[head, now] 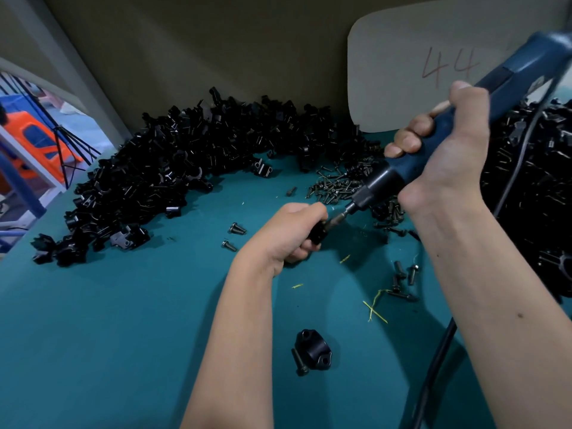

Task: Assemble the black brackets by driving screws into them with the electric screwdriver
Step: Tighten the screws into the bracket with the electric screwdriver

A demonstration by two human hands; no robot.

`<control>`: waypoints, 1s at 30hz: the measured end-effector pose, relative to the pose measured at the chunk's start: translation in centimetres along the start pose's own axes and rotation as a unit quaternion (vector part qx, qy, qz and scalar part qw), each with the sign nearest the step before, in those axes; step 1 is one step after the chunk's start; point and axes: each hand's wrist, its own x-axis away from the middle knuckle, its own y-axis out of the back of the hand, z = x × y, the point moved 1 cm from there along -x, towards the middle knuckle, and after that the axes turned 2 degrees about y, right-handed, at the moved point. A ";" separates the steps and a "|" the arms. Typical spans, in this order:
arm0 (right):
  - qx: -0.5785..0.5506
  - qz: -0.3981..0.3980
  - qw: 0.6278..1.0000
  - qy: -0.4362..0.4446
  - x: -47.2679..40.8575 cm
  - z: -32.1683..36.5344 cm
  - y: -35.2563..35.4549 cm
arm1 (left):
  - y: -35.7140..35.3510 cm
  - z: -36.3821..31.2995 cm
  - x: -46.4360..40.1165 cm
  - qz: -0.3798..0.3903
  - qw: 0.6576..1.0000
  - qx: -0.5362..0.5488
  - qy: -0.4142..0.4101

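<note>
While the left hand grips a bracket, the right hand grips the screwdriver mid-table.

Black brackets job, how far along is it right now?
Done: cannot tell for sure; a bracket pile lies behind the right arm, possibly finished ones. In hand: the left hand grips one bracket while the right hand holds the electric screwdriver, bit at the bracket. Left: a big heap of brackets, many loose screws, and a lone bracket with a screw beside it.
</note>
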 end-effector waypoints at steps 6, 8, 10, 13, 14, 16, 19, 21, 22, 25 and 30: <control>-0.163 0.059 0.984 -0.033 -0.7 1.6 1.1 | 0.7 -0.1 0.0 -0.069 0.987 0.032 -0.139; -0.164 -0.002 0.986 -0.020 -0.9 1.6 1.1 | 1.2 0.2 -0.2 -0.142 0.969 -0.071 -0.189; -0.130 -0.051 0.990 -0.003 -0.7 1.3 0.9 | 0.9 0.7 -0.3 -0.151 0.954 -0.144 -0.217; -0.108 -0.073 0.991 0.006 -0.4 0.7 0.7 | 0.4 0.8 -0.3 -0.147 0.952 -0.152 -0.220; -0.104 -0.069 0.992 0.008 -0.4 0.6 0.6 | 0.1 0.8 -0.4 -0.148 0.953 -0.146 -0.220; -0.091 -0.056 0.994 0.014 -0.2 0.4 0.4 | -0.1 0.7 -0.4 -0.156 0.955 -0.129 -0.219; -0.080 -0.047 0.996 0.014 0.0 0.2 0.1 | -0.3 0.7 -0.4 -0.162 0.957 -0.114 -0.213; -0.081 -0.056 0.995 0.010 0.1 0.1 0.0 | -0.6 0.7 -0.5 -0.177 0.951 -0.126 -0.220; -0.082 -0.062 0.995 0.008 0.1 0.1 0.0 | -0.7 0.7 -0.5 -0.194 0.945 -0.137 -0.226; -0.087 -0.081 0.993 0.009 0.0 0.3 0.0 | -1.1 0.3 -0.5 -0.255 0.922 -0.167 -0.239; -0.080 -0.080 0.993 0.019 -0.1 0.3 0.0 | -1.5 0.1 -0.5 -0.304 0.903 -0.188 -0.237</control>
